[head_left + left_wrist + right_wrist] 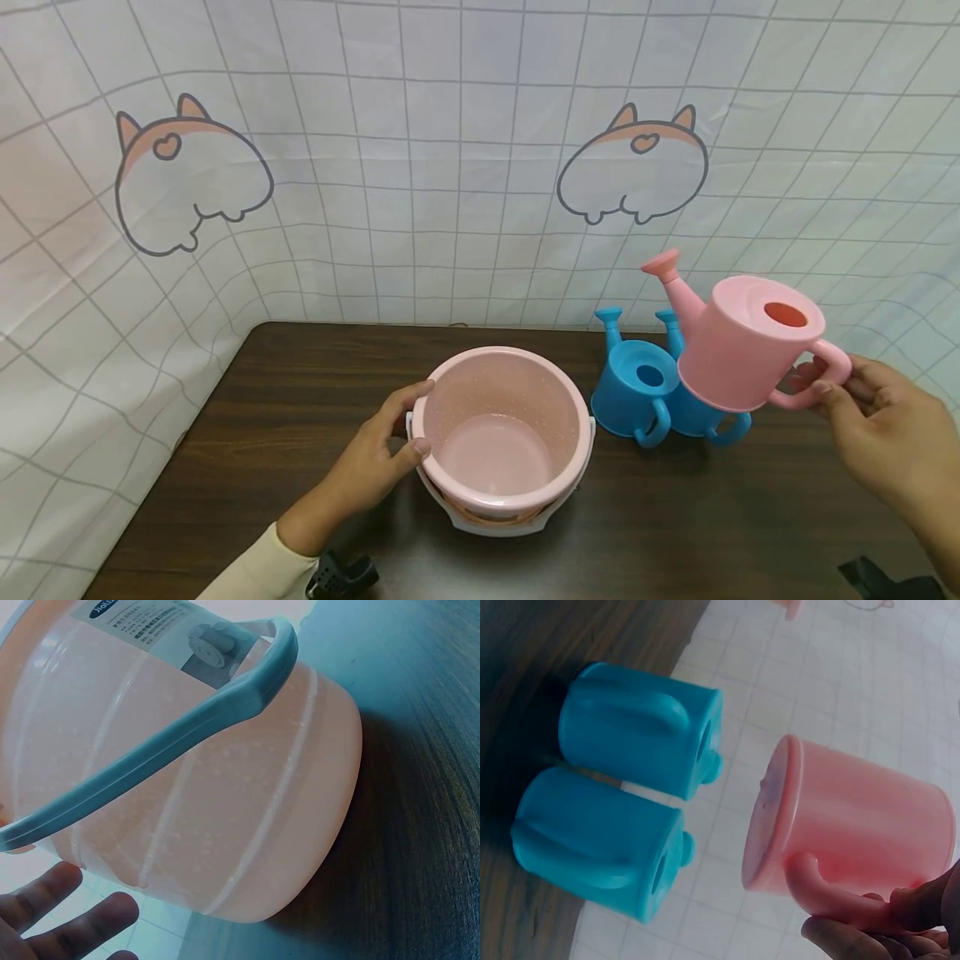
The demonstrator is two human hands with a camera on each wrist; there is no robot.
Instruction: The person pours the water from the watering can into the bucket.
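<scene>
A pink bucket [498, 454] stands upright on the table, its pale handle [247, 694] hanging down the side. At its left rim is my left hand [378, 446], with thumb and forefinger spread against the edge. My right hand [885, 417] grips the handle of a pink watering can [750, 342], held up off the table with its spout pointing left. Beneath and left of that can, two blue watering cans stand side by side: the left one [632, 400] shows whole, while the pink can partly hides the right one [693, 414] in the head view.
The dark wooden table [285, 417] runs back to a white gridded cloth [487, 208] printed with cartoon animal figures. A label [172, 637] is stuck on the bucket's outer wall. Black straps [341, 575] are near both wrists.
</scene>
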